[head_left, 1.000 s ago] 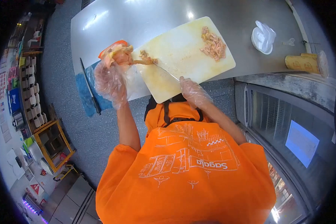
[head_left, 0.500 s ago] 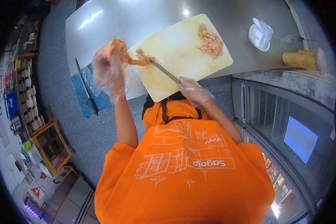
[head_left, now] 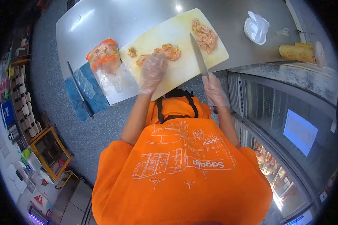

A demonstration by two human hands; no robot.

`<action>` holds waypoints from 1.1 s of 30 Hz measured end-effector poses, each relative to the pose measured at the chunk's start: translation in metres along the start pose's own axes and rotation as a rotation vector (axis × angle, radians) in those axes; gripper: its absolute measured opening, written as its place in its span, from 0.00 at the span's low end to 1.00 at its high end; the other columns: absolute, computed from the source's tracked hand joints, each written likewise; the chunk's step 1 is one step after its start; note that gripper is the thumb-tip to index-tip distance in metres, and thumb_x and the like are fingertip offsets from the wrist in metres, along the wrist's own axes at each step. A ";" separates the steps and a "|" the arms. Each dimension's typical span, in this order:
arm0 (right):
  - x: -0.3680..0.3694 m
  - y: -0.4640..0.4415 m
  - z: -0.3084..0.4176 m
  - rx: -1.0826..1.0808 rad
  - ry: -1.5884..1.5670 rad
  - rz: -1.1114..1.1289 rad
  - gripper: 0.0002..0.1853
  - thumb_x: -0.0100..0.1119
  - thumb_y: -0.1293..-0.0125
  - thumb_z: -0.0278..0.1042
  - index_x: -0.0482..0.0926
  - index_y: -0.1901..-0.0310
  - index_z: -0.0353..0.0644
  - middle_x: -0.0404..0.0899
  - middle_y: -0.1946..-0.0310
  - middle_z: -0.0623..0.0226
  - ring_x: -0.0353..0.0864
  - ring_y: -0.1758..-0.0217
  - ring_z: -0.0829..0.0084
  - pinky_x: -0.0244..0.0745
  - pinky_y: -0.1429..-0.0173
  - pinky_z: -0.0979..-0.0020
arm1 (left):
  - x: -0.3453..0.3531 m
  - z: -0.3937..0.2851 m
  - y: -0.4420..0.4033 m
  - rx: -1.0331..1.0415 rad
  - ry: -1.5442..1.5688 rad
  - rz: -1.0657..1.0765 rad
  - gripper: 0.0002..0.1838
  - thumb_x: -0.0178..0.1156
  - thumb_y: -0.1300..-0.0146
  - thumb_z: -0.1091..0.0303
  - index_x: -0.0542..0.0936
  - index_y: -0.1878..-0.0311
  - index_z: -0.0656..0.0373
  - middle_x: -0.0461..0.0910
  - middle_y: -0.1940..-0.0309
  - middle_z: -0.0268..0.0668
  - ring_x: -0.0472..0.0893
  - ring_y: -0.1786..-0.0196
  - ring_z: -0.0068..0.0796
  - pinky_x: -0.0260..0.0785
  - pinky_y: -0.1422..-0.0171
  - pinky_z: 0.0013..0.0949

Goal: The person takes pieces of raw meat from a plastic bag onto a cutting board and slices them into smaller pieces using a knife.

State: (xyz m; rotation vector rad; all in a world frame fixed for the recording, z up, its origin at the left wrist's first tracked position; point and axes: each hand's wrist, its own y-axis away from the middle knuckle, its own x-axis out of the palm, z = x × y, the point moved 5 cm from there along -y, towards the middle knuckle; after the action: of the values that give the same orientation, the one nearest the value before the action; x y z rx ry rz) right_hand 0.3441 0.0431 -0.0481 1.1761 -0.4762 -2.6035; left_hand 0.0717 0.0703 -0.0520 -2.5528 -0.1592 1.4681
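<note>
My left hand point(head_left: 154, 71), in a clear plastic glove, is over the left part of the white cutting board point(head_left: 184, 28), its fingers closed on the near side of a piece of raw meat point(head_left: 171, 51). My gloved right hand point(head_left: 215, 89) grips a knife point(head_left: 200, 56) by its handle, the blade pointing away over the board. Beyond the blade is a pile of cut meat strips point(head_left: 205, 36). A small scrap point(head_left: 132, 52) lies near the board's left edge. Left of the board sits a clear and orange plastic bag point(head_left: 105, 60) with meat inside.
A sharpening rod point(head_left: 78, 87) lies on a blue cloth point(head_left: 72, 98) at the left of the metal table point(head_left: 139, 15). At the right are a white bowl point(head_left: 248, 34) with a white bag in it and a yellow roll point(head_left: 294, 53). A glass-door cabinet point(head_left: 268, 97) stands at the near right.
My left hand has left the bag and moved right onto the board, where a meat piece now lies spread out. The knife has swung right, away from that meat, towards the strips.
</note>
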 end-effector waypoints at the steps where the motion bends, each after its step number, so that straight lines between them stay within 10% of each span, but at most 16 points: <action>1: 0.002 -0.002 0.008 -0.023 0.024 -0.016 0.20 0.49 0.20 0.43 0.76 0.45 0.31 0.81 0.53 0.32 0.79 0.43 0.33 0.72 0.40 0.43 | 0.000 0.004 -0.011 -0.006 -0.015 -0.019 0.12 0.61 0.29 0.58 0.83 0.50 0.53 0.85 0.55 0.44 0.84 0.50 0.51 0.77 0.44 0.50; 4: 0.017 -0.002 0.038 -0.051 0.049 0.040 0.16 0.50 0.21 0.39 0.76 0.51 0.31 0.82 0.55 0.32 0.81 0.48 0.31 0.74 0.45 0.39 | 0.000 0.004 -0.041 0.043 0.010 -0.122 0.17 0.65 0.31 0.53 0.86 0.46 0.52 0.87 0.52 0.44 0.85 0.46 0.49 0.77 0.41 0.49; 7: 0.039 -0.006 0.038 -0.116 0.041 0.057 0.17 0.47 0.20 0.40 0.75 0.52 0.30 0.81 0.59 0.33 0.81 0.51 0.32 0.73 0.45 0.40 | 0.014 0.008 -0.056 -0.150 0.026 0.432 0.20 0.65 0.32 0.52 0.85 0.45 0.54 0.87 0.49 0.47 0.86 0.43 0.52 0.78 0.38 0.48; 13: 0.036 -0.006 0.039 -0.173 0.072 -0.013 0.17 0.47 0.20 0.38 0.74 0.50 0.29 0.80 0.62 0.35 0.81 0.53 0.33 0.74 0.48 0.41 | 0.018 0.024 -0.029 -0.364 -0.008 0.582 0.18 0.63 0.34 0.56 0.85 0.49 0.56 0.86 0.54 0.52 0.88 0.51 0.48 0.80 0.47 0.47; 19: 0.048 0.003 0.050 -0.255 0.048 0.007 0.13 0.46 0.21 0.35 0.74 0.51 0.32 0.80 0.59 0.36 0.81 0.51 0.33 0.75 0.46 0.40 | 0.016 -0.003 0.010 0.113 0.064 0.139 0.12 0.62 0.33 0.66 0.82 0.48 0.58 0.80 0.59 0.48 0.84 0.56 0.52 0.78 0.52 0.50; 33: 0.023 -0.009 0.019 -0.080 -0.004 -0.190 0.11 0.48 0.21 0.34 0.73 0.53 0.33 0.77 0.60 0.37 0.78 0.52 0.33 0.72 0.46 0.43 | 0.044 -0.011 0.003 0.243 -0.352 0.361 0.12 0.63 0.36 0.68 0.82 0.51 0.58 0.82 0.54 0.44 0.82 0.49 0.48 0.79 0.47 0.44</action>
State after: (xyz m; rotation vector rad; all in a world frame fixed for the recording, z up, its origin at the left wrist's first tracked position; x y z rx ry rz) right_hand 0.3144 0.0467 -0.0551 1.2463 -0.2700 -2.7554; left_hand 0.1037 0.0742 -0.0845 -2.1900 0.4279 1.9214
